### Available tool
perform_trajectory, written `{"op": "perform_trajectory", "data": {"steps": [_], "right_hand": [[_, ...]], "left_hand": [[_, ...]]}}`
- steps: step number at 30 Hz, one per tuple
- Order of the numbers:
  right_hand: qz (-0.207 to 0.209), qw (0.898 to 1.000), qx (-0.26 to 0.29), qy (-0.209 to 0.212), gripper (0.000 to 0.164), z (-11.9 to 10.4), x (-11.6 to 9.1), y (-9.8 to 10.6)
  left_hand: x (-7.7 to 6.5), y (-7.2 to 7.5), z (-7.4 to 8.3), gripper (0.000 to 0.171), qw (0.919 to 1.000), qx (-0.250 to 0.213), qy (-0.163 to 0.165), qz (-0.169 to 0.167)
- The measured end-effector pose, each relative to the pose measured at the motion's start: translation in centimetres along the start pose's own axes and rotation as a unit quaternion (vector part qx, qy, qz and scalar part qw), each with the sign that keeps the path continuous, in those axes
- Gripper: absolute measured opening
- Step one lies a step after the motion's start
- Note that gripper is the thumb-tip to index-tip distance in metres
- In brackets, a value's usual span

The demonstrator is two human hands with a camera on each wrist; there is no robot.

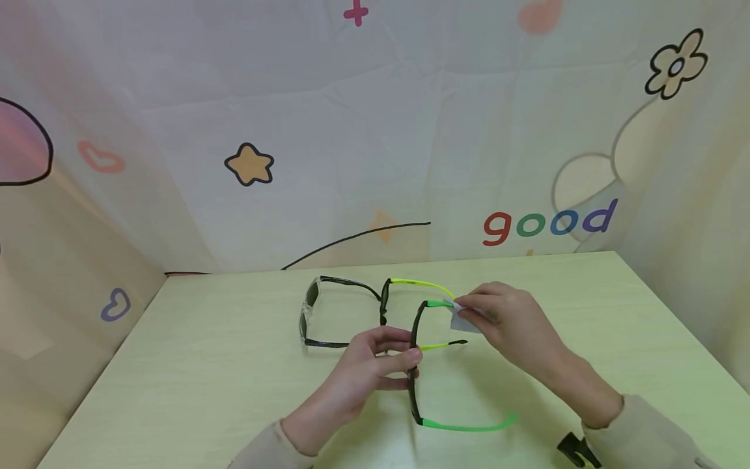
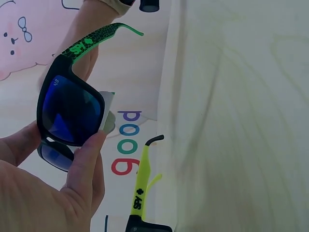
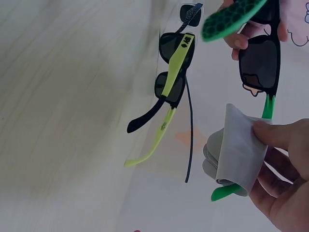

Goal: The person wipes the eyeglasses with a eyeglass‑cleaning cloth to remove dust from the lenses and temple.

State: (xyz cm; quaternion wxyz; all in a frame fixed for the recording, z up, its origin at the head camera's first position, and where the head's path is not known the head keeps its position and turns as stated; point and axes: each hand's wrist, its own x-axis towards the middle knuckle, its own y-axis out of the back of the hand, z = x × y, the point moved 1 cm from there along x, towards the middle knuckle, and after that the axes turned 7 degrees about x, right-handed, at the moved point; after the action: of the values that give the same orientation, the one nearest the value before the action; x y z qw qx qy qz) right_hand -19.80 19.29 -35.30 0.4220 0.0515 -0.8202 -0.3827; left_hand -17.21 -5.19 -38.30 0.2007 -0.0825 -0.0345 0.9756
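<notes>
My left hand (image 1: 375,365) grips a pair of sunglasses (image 2: 72,108) by the front frame, thumb and fingers around its middle. This pair has a black frame, dark blue lenses and green temples with a black pattern. A white cloth (image 3: 241,147) is pinched between the thumb and fingers of my right hand (image 1: 506,322). The cloth is folded around the far green temple (image 3: 268,106), whose tip (image 3: 224,192) sticks out below it. The other green temple (image 1: 469,428) extends free toward the right in the head view.
Behind the held pair, sunglasses with yellow temples (image 1: 418,282) lie on the pale table (image 1: 193,378). To their left are sunglasses with a clear front (image 1: 305,316) and black temples. A printed curtain (image 1: 363,130) hangs along the table's back edge.
</notes>
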Motion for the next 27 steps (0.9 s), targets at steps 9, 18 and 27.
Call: {"op": "perform_trajectory", "data": {"steps": [9, 18, 27], "right_hand": [[0.013, 0.999, -0.011, 0.042, 0.022, -0.8, 0.5, -0.5], [0.019, 0.998, -0.022, 0.055, 0.022, -1.3, 0.6, -0.8], [0.009, 1.000, -0.019, -0.012, 0.025, -1.2, 0.1, 0.0]], "left_hand": [[-0.1, -0.8, -0.1, 0.039, 1.0000, 0.003, -0.008, -0.001], [-0.1, -1.0, -0.1, 0.040, 1.0000, 0.004, -0.006, -0.003], [-0.3, -0.5, 0.2, 0.045, 0.9999, 0.008, 0.002, 0.011]]}}
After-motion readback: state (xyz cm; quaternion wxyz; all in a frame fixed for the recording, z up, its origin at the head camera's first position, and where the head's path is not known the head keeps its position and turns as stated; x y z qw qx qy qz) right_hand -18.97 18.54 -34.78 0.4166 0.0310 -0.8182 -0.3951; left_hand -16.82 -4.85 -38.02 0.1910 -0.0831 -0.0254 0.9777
